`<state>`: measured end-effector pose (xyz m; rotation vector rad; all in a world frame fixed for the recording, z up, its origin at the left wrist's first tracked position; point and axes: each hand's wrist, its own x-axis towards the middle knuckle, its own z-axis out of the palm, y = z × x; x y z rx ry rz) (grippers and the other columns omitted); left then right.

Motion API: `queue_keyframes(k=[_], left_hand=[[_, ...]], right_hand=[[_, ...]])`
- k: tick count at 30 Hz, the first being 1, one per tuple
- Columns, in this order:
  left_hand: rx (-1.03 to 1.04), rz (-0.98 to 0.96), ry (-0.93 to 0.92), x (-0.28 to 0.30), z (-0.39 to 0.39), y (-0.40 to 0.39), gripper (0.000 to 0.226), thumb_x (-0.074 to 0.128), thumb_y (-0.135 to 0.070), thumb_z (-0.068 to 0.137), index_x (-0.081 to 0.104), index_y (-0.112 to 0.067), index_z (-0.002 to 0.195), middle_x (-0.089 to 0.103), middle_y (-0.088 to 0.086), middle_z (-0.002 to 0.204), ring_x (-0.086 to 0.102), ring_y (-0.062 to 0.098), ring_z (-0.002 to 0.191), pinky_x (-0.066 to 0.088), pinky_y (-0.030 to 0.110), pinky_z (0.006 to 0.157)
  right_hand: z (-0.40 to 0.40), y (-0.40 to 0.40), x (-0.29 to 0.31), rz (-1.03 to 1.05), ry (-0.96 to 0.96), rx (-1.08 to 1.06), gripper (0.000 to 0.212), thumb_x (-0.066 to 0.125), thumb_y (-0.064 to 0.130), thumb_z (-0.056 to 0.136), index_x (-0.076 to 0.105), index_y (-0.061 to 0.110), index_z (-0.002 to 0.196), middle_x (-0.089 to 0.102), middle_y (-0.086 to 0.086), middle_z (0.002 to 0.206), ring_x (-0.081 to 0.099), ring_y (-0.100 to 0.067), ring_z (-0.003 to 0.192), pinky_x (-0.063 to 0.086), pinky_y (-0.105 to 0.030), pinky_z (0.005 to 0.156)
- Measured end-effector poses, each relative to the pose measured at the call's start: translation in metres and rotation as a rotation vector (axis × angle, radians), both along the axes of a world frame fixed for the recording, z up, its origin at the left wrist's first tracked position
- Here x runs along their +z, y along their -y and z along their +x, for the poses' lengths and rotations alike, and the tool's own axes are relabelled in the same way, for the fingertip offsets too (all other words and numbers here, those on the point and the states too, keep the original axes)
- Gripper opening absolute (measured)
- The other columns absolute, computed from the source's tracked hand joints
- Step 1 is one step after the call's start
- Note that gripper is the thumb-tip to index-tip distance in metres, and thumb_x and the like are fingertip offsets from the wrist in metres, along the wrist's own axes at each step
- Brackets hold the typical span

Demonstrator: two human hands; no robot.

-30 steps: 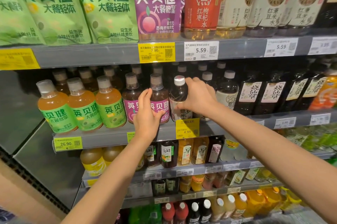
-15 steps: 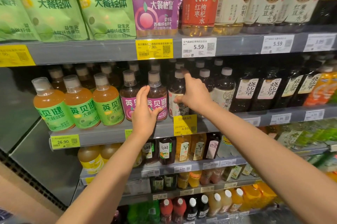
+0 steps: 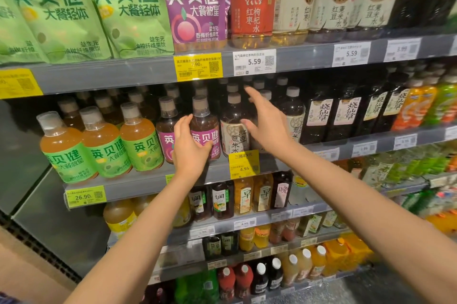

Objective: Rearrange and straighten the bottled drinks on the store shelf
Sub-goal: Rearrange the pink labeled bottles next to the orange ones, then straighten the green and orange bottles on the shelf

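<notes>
On the grey metal shelf (image 3: 138, 187), second from the top, the front row stands at the front edge: three orange-filled plastic bottles with green labels (image 3: 103, 147) toward the left end, then two dark bottles with purple labels. The left hand (image 3: 189, 147) is cupped around the right-hand purple-label bottle (image 3: 205, 130), thumb and fingers on either side of its body; the grip appears light. The right hand (image 3: 265, 125) is spread wide and holds nothing, hovering before the dark bottle with the cream label (image 3: 235, 130) just beside it. Judgement: the step in hand is squaring these neighbours. Turn each label to face forward, keep bases flush with the shelf's front edge, and steady the neck to avoid toppling the rows behind.
</notes>
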<state>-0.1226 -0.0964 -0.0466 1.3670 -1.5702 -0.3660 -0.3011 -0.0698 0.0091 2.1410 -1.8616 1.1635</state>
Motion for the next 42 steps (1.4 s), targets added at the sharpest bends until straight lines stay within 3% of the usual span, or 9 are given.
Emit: queue_keyframes(k=[2, 5, 10, 16, 24, 31, 37, 39, 42], left_hand=[[0.008, -0.006, -0.019, -0.002, 0.0, -0.003, 0.077, 0.077, -0.015, 0.073, 0.036, -0.014, 0.138, 0.037, 0.004, 0.142, 0.047, 0.018, 0.122, 0.037, 0.033, 0.099], [0.084, 0.01, -0.047, -0.01, -0.011, -0.014, 0.075, 0.075, -0.018, 0.075, 0.035, -0.012, 0.139, 0.034, 0.005, 0.143, 0.053, 0.014, 0.1, 0.04, 0.029, 0.086], [0.229, 0.07, -0.224, -0.023, -0.037, -0.012, 0.08, 0.077, -0.022, 0.074, 0.032, -0.013, 0.139, 0.037, 0.006, 0.14, 0.042, 0.026, 0.125, 0.042, 0.051, 0.093], [0.333, 0.114, -0.377, -0.032, -0.047, -0.003, 0.075, 0.078, -0.022, 0.072, 0.039, -0.014, 0.135, 0.042, 0.004, 0.138, 0.043, 0.025, 0.126, 0.041, 0.05, 0.095], [0.335, 0.092, -0.324, -0.038, -0.042, -0.001, 0.07, 0.077, -0.027, 0.073, 0.043, -0.012, 0.133, 0.045, 0.006, 0.134, 0.046, 0.026, 0.122, 0.042, 0.047, 0.092], [0.362, 0.053, -0.349, -0.038, -0.059, -0.007, 0.073, 0.071, -0.018, 0.081, 0.032, -0.014, 0.142, 0.032, 0.008, 0.144, 0.043, 0.026, 0.126, 0.04, 0.043, 0.097], [0.367, -0.021, -0.529, -0.039, -0.119, -0.027, 0.073, 0.066, -0.004, 0.082, 0.024, -0.008, 0.142, 0.018, 0.014, 0.145, 0.05, 0.025, 0.093, 0.042, 0.034, 0.086], [0.35, -0.061, -0.512, -0.043, -0.133, -0.03, 0.065, 0.063, -0.002, 0.082, 0.028, -0.007, 0.137, 0.024, 0.015, 0.14, 0.046, 0.023, 0.083, 0.042, 0.036, 0.085], [0.256, -0.123, -0.469, -0.042, -0.151, -0.032, 0.047, 0.058, 0.002, 0.083, 0.041, -0.008, 0.124, 0.042, 0.004, 0.114, 0.044, 0.017, 0.077, 0.039, 0.02, 0.077]], right_hand=[[-0.013, -0.014, -0.018, -0.08, 0.235, -0.123, 0.069, 0.066, 0.015, 0.086, 0.03, 0.021, 0.144, 0.061, -0.005, 0.106, 0.06, -0.018, 0.093, 0.049, -0.033, 0.08], [-0.025, -0.021, -0.054, 0.097, 0.406, -0.343, 0.07, 0.069, 0.028, 0.083, 0.03, 0.019, 0.141, 0.062, -0.002, 0.093, 0.062, -0.023, 0.092, 0.052, -0.044, 0.078], [-0.015, 0.0, -0.074, 0.273, 0.478, -0.442, 0.04, 0.067, 0.043, 0.081, 0.057, 0.011, 0.103, 0.066, -0.008, 0.101, 0.063, -0.028, 0.097, 0.047, -0.036, 0.075], [0.001, 0.009, -0.073, 0.215, 0.568, -0.573, 0.052, 0.068, 0.047, 0.081, 0.059, 0.011, 0.118, 0.066, -0.007, 0.11, 0.062, -0.027, 0.103, 0.043, -0.033, 0.077], [-0.013, -0.001, -0.078, 0.154, 0.614, -0.552, 0.044, 0.07, 0.047, 0.078, 0.057, 0.014, 0.105, 0.056, -0.002, 0.107, 0.055, -0.019, 0.092, 0.036, -0.03, 0.073], [-0.064, 0.0, -0.081, 0.143, 0.706, -0.582, 0.063, 0.06, 0.041, 0.089, 0.04, 0.008, 0.139, 0.045, -0.013, 0.134, 0.054, -0.029, 0.115, 0.043, -0.039, 0.089], [-0.066, 0.001, -0.086, 0.117, 0.732, -0.552, 0.047, 0.069, 0.04, 0.083, 0.06, 0.009, 0.117, 0.052, -0.009, 0.12, 0.058, -0.024, 0.1, 0.039, -0.03, 0.079], [-0.069, -0.002, -0.088, 0.108, 0.745, -0.525, 0.043, 0.068, 0.04, 0.084, 0.061, 0.012, 0.116, 0.052, -0.006, 0.118, 0.057, -0.02, 0.096, 0.041, -0.032, 0.083], [-0.082, -0.008, -0.095, 0.099, 0.784, -0.428, 0.036, 0.065, 0.038, 0.086, 0.056, 0.017, 0.113, 0.053, 0.001, 0.112, 0.049, -0.01, 0.091, 0.042, -0.033, 0.085]])
